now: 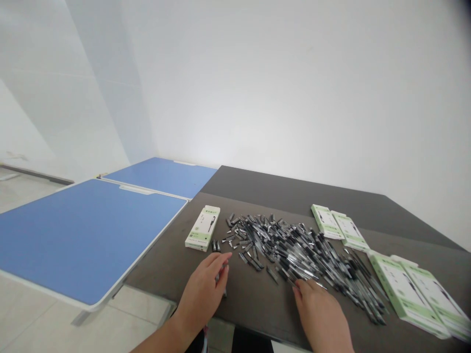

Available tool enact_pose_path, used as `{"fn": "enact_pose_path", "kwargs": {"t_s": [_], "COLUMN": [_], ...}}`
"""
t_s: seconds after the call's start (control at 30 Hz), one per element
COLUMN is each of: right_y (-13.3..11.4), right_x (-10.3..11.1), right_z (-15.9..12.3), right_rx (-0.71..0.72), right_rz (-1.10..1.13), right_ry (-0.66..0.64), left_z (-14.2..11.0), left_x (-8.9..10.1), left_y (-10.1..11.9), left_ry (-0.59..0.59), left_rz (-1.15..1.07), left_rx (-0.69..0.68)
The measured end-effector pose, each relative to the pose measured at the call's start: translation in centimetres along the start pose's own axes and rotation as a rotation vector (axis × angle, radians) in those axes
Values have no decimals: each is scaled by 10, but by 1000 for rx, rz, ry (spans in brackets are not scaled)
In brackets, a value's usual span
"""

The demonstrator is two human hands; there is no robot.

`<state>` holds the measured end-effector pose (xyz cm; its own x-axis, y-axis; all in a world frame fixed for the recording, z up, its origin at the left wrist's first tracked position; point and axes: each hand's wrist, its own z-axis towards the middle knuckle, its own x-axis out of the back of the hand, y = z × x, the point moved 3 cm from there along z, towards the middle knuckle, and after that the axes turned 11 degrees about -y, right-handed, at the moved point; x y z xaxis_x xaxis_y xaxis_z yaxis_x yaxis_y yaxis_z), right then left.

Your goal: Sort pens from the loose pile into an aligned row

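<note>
A large heap of clear-barrelled pens with black caps point(305, 250) is spread over the dark table. My left hand point(204, 287) is left of the heap, fingers curled around a few pens whose dark ends point(216, 246) show beyond it; the palm hides the rest. At the heap's near edge, my right hand point(322, 314) has its thumb and fingers closed on a pen point(287, 275), partly covered by the hand. Loose caps and short pen parts point(233, 230) lie along the heap's left side.
One white-and-green pen box point(203, 228) lies left of the heap. Two more boxes point(327, 223) are behind it, and two point(408, 294) lie at the right. Blue-topped tables point(91, 235) adjoin the dark table's point(257, 304) left side; a white wall stands behind.
</note>
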<state>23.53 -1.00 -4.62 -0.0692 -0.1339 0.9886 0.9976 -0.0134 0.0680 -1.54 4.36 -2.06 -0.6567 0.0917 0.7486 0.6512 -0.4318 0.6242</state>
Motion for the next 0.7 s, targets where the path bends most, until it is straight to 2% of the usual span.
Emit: {"fn": "enact_pose_path", "kwargs": {"t_s": [0.2,0.4,0.53,0.6,0.7], "right_y": [-2,-4,-3,-3,-6], "right_x": [-8,12,23,22,16], "right_z": [3,2,-4,-6,-9], "right_rx": [-3,7,-47,-60,-5], "right_rz": [-39,120,329,443,614], "right_ry": [-42,35,40,-7,-71], "left_z": [1,10,33,50,75], "left_x": [-1,2,1,-1,-6], "left_y": [8,7,6,5,0], "left_ry": [-15,-18,-41,-72,-141], "left_rz": [-12,-4,8,33,106], "left_rx": [-10,-8,-24,-25,18]}}
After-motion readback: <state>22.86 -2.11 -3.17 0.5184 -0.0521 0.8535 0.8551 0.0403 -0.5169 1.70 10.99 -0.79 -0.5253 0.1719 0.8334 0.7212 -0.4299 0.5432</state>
